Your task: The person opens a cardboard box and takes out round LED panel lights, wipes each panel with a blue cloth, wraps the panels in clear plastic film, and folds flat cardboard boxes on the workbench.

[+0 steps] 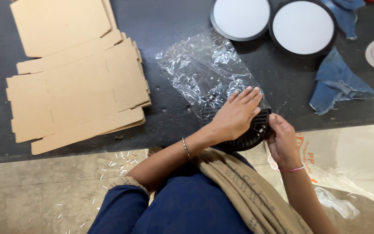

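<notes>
Fingers [248, 96] of the left hand [234, 115] lie flat, pressed together, on a clear plastic bag [206, 69]. Right hand [282, 138] pinches the black ribbed round lamp [249, 134] at the desk [174, 26] edge, half inside the bag.

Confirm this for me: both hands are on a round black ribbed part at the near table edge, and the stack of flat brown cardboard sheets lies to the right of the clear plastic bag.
Not quite. The head view shows the stack of flat brown cardboard sheets to the left of the clear plastic bag, not the right. The rest holds: the left hand and right hand are on the round black ribbed part at the near table edge.
</notes>
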The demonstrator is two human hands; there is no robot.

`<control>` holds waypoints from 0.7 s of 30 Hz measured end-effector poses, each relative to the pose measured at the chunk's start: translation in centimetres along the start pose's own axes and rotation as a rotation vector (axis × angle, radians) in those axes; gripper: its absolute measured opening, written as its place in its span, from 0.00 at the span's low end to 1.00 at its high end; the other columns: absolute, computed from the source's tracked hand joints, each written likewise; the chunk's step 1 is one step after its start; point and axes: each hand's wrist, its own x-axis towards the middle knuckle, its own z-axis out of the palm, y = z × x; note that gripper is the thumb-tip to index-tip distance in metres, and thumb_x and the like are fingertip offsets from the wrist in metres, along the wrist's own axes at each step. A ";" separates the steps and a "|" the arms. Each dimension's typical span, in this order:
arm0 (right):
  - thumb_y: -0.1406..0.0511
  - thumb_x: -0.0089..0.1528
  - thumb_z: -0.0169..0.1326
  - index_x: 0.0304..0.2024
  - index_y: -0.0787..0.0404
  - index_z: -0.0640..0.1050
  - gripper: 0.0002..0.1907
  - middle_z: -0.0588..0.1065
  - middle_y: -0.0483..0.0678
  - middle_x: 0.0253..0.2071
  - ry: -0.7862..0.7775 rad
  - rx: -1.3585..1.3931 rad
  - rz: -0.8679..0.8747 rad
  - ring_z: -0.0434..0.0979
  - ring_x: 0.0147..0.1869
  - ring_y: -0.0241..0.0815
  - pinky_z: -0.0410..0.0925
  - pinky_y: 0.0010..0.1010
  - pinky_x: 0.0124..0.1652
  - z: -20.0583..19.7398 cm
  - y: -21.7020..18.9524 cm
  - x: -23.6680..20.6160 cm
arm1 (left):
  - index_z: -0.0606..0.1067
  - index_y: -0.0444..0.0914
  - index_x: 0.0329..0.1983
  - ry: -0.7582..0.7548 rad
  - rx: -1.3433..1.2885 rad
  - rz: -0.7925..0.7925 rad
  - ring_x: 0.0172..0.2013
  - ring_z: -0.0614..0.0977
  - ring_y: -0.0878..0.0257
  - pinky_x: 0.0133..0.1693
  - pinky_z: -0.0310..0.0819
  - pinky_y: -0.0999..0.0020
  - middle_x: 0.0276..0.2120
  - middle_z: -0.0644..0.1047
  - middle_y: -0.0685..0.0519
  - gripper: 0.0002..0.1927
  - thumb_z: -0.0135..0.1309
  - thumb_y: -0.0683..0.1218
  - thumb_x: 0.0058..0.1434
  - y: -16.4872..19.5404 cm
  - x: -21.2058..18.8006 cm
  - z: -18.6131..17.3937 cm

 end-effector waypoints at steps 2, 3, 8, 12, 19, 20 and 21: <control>0.63 0.72 0.43 0.52 0.63 0.76 0.13 0.79 0.43 0.44 0.065 -0.010 -0.010 0.79 0.44 0.32 0.74 0.28 0.45 -0.4 -0.2 -0.4 | 0.60 0.33 0.73 0.052 0.020 0.027 0.74 0.55 0.49 0.71 0.42 0.53 0.74 0.57 0.43 0.28 0.36 0.51 0.74 -0.6 0.1 0.7; 0.63 0.72 0.44 0.53 0.63 0.76 0.13 0.79 0.43 0.44 0.089 -0.043 -0.018 0.79 0.43 0.33 0.74 0.28 0.45 -0.4 -0.3 -0.6 | 0.61 0.33 0.72 0.039 -0.039 -0.005 0.74 0.55 0.49 0.71 0.43 0.54 0.74 0.58 0.43 0.28 0.37 0.51 0.74 -0.7 -0.2 1.0; 0.65 0.76 0.47 0.55 0.67 0.75 0.12 0.78 0.46 0.46 0.057 0.011 -0.044 0.78 0.46 0.35 0.73 0.30 0.48 0.3 -0.1 -0.3 | 0.61 0.33 0.72 -0.009 -0.099 -0.009 0.75 0.56 0.50 0.72 0.47 0.56 0.75 0.57 0.43 0.27 0.38 0.50 0.74 -0.4 -0.9 1.8; 0.66 0.74 0.44 0.54 0.66 0.74 0.12 0.78 0.48 0.49 -0.094 0.082 0.082 0.80 0.51 0.39 0.74 0.35 0.54 1.5 0.4 -0.7 | 0.61 0.33 0.73 0.080 -0.072 -0.028 0.75 0.55 0.50 0.72 0.46 0.54 0.75 0.58 0.44 0.26 0.39 0.49 0.74 0.2 -0.8 2.1; 0.69 0.72 0.42 0.58 0.67 0.71 0.14 0.77 0.52 0.53 -0.084 0.221 0.097 0.79 0.55 0.46 0.72 0.42 0.58 3.0 1.2 -0.6 | 0.61 0.36 0.73 0.232 0.438 -0.146 0.75 0.56 0.54 0.73 0.48 0.56 0.75 0.58 0.46 0.33 0.44 0.36 0.62 -1.9 -2.9 -0.8; 0.69 0.72 0.42 0.58 0.67 0.71 0.14 0.77 0.53 0.54 -0.081 0.240 0.086 0.79 0.56 0.46 0.71 0.42 0.59 3.0 1.2 -0.5 | 0.63 0.36 0.72 0.273 0.578 -0.187 0.74 0.59 0.54 0.72 0.52 0.57 0.73 0.60 0.47 0.37 0.46 0.33 0.56 -2.6 -3.4 -1.6; 0.69 0.72 0.42 0.58 0.67 0.71 0.14 0.77 0.53 0.54 -0.073 0.235 0.080 0.79 0.57 0.46 0.71 0.43 0.60 3.0 1.2 -0.5 | 0.66 0.36 0.70 0.348 0.466 -0.216 0.72 0.63 0.53 0.70 0.58 0.58 0.72 0.63 0.46 0.33 0.47 0.32 0.59 -3.4 -4.1 -2.5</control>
